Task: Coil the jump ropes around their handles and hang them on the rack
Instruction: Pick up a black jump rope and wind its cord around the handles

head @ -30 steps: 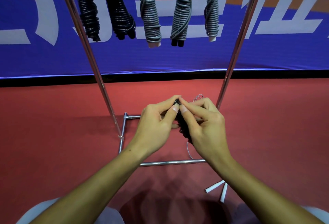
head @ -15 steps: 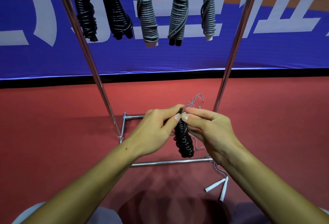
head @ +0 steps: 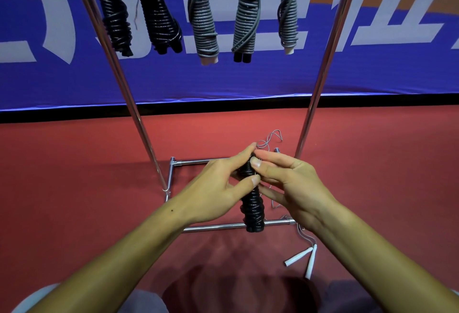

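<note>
A black jump rope coiled round its handles [head: 252, 210] hangs upright between my hands, above the rack's base. My left hand [head: 218, 188] grips its upper part, thumb pressed on the front. My right hand [head: 290, 183] pinches the top of the bundle with thumb and forefinger; its other fingers spread behind. Several coiled ropes hang from the top of the metal rack [head: 320, 84]: two black ones [head: 154, 14] at left and three grey ones [head: 203, 22] to their right. An uncoiled grey rope with white handles [head: 301, 258] lies on the floor at lower right.
The rack's two slanted poles rise left [head: 119, 71] and right of my hands, and its base bars [head: 216, 227] lie on the red floor. A blue banner wall [head: 248, 81] stands right behind the rack. My knees show at the bottom edge.
The black bundle has dropped lower and turned upright, so more of it shows below my hands. My right hand has opened its outer fingers while still pinching the top.
</note>
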Available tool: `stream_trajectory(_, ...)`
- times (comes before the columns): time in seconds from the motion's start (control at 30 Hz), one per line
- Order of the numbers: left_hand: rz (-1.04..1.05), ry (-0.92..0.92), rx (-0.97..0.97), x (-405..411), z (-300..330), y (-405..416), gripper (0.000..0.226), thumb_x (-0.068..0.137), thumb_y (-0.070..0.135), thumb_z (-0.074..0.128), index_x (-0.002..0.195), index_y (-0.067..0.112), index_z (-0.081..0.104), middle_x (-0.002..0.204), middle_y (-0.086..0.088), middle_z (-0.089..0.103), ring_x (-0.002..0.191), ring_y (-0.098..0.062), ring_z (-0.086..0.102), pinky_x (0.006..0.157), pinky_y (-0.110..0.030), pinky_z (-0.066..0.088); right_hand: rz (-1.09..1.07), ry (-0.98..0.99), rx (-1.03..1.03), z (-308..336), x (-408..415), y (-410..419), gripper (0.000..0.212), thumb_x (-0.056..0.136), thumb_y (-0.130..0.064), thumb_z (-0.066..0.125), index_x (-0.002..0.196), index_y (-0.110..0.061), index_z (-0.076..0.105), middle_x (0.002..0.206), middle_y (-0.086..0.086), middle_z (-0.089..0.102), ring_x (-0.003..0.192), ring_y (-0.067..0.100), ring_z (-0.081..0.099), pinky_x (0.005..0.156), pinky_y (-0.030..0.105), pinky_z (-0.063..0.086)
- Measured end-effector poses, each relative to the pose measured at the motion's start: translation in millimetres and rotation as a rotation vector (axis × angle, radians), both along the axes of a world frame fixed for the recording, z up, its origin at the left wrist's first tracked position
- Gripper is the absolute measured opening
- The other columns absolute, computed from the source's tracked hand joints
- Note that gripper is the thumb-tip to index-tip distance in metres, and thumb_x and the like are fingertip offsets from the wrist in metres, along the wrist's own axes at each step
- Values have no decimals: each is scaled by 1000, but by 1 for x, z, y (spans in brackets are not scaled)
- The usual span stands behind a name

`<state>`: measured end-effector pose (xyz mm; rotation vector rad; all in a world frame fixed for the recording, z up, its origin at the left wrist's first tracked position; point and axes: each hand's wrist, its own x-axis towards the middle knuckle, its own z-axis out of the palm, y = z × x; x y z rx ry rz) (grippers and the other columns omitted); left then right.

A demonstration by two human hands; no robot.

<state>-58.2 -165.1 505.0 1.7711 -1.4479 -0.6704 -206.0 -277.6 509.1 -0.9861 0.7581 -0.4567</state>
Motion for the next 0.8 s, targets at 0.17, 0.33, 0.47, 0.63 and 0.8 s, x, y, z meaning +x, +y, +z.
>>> stream_trajectory(0.17,1,22,12,-2,-2,1,72,101,49,55,165,42,25,139,14,66,94,-23,74,99,-45,57,-70,-6,-72,-2,0,8,26,86,-15,83,112,-14,79,105,8,80,95,18,78,79,29,63)
stream_trajectory(0.33,1,155,-13,-1,-3,0,68,103,33,59,165,30,32,150,13,60,134,-2,58,117,-44,47,-175,-34,-142,-5,3,14,19,85,-13,83,104,-11,80,102,18,77,84,19,77,76,29,62)
stream_trajectory(0.47,23,196,-46,-2,-2,2,55,106,14,60,155,29,40,126,5,74,120,-13,70,106,-49,55,-132,-33,-186,-7,4,12,20,89,-16,80,104,-5,75,93,16,74,78,17,74,74,27,61)
stream_trajectory(0.63,43,260,-97,-3,2,1,31,102,21,62,127,21,44,107,-7,77,102,-33,72,87,-66,54,-148,-80,-322,-13,7,12,18,92,-15,78,102,-2,71,85,8,73,81,20,74,71,26,58)
stream_trajectory(0.8,68,282,-163,-2,3,1,27,103,12,64,123,19,47,105,-7,77,101,-37,71,83,-67,54,-215,-136,-479,-14,9,13,14,92,-10,76,94,3,72,79,7,72,74,18,71,76,34,64)
